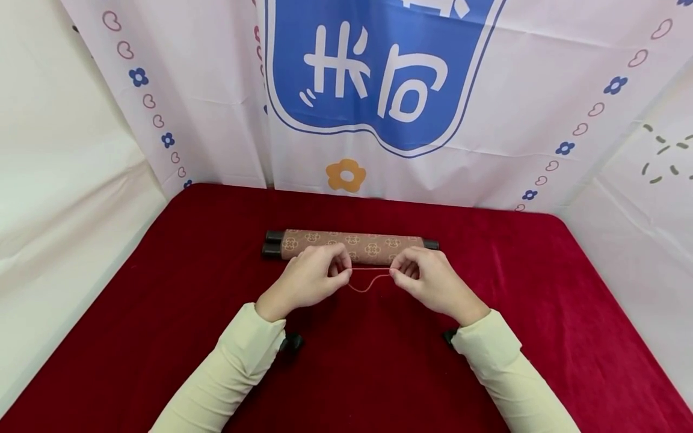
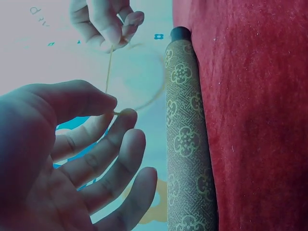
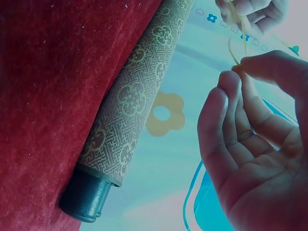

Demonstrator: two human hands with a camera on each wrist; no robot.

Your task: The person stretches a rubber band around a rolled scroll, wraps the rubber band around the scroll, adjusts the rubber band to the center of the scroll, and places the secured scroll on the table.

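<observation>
A thin reddish string (image 1: pixel 364 291) spans the gap between both hands in the head view, one strand straight and another sagging below it. My left hand (image 1: pixel 311 273) pinches one end between thumb and index finger. The other end is pinched by my right hand (image 1: pixel 432 278) in the same way. In the left wrist view the string (image 2: pixel 109 72) looks yellow, and the left hand's other fingers are loosely bent. Just beyond the hands lies a rolled scroll (image 1: pixel 352 245) with brown flower-patterned cloth and dark rod ends; the hands partly cover its near edge.
Red velvet cloth (image 1: pixel 368 373) covers the table. Behind it hangs a white printed curtain (image 1: pixel 227 138) with a blue emblem. Pale cloth walls (image 1: pixel 65 198) stand at both sides. Small dark objects (image 1: pixel 292 341) show by the cuffs.
</observation>
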